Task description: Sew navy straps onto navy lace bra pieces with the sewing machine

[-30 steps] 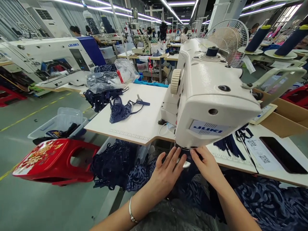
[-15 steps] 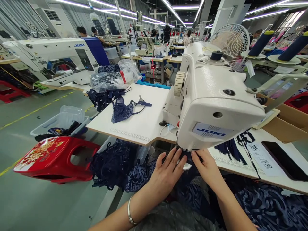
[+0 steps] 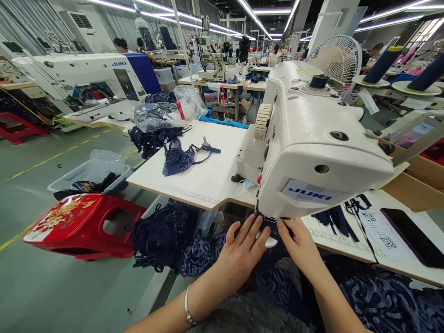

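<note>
My left hand lies with its fingers stretched out on navy fabric beneath the head of the white sewing machine. Its fingertips are close to the needle area, which is largely hidden. My right hand pinches the edge of the same fabric between thumb and fingers, just right of the machine's white arm end. Patterned navy pieces hang below my hands towards my lap. A navy bra rests on the white table, left of the machine.
Dark straps and a phone lie on the right-hand tabletop. A heap of navy garments hangs at the left beside a red stool. Behind the stool stands a clear plastic bin.
The view has shifted slightly, moving the machine a little to the right in the picture. Both hands keep nearly the same places at the fabric.
</note>
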### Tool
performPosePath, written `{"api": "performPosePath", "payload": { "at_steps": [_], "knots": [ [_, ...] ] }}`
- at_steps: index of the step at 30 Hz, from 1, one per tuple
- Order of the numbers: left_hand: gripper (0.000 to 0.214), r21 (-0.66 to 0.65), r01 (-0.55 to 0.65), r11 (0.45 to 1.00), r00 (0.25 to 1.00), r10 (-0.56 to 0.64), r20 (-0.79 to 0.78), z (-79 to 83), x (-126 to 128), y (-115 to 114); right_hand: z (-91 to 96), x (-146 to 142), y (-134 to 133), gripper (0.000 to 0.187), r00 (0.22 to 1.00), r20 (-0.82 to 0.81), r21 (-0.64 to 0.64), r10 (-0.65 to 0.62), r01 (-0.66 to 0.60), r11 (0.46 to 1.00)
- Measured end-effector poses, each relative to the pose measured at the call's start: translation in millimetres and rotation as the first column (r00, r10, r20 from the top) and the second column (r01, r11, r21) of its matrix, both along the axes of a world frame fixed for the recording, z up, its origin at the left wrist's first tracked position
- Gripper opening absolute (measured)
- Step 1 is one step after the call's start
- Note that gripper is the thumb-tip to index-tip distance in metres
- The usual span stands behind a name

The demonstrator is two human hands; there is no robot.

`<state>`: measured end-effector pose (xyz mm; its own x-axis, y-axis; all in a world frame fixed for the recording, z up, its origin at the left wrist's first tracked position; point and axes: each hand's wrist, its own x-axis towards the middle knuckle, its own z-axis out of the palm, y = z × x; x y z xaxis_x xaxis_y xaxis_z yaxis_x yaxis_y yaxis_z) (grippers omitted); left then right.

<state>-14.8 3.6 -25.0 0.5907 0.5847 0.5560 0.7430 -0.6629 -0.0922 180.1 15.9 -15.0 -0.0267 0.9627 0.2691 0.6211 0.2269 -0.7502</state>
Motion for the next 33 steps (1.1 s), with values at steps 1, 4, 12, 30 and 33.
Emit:
{"api": "performPosePath", "payload": {
  "at_steps": [1,4,12,30,33],
  "knots": [
    [0.039,0.001,-0.007,1.000,1.000,0.007,0.012,0.1,0,0,-1.0,0,0,0.025,1.000,-0.003,0.000,0.006,-0.006,1.000],
    [0.037,0.007,-0.032,0.999,0.998,0.032,0.050,0.0,0,-1,-4.3,1,1,0.026,1.000,-0.020,0.000,0.019,-0.019,1.000],
    [0.035,0.022,-0.059,0.998,0.994,0.057,0.091,0.0,-1,0,-26.1,2,-2,0.027,0.977,-0.201,-0.062,-0.076,0.064,0.996],
    [0.033,0.014,-0.026,1.000,0.996,0.025,0.085,3.7,4,0,-82.2,57,-43,0.026,0.991,-0.109,-0.272,0.081,-0.108,0.956],
    [0.020,-0.051,0.011,0.999,0.985,-0.002,0.173,5.2,-3,1,-54.4,68,-52,0.028,0.990,-0.123,-0.279,0.064,-0.096,0.956]
  ]
}}
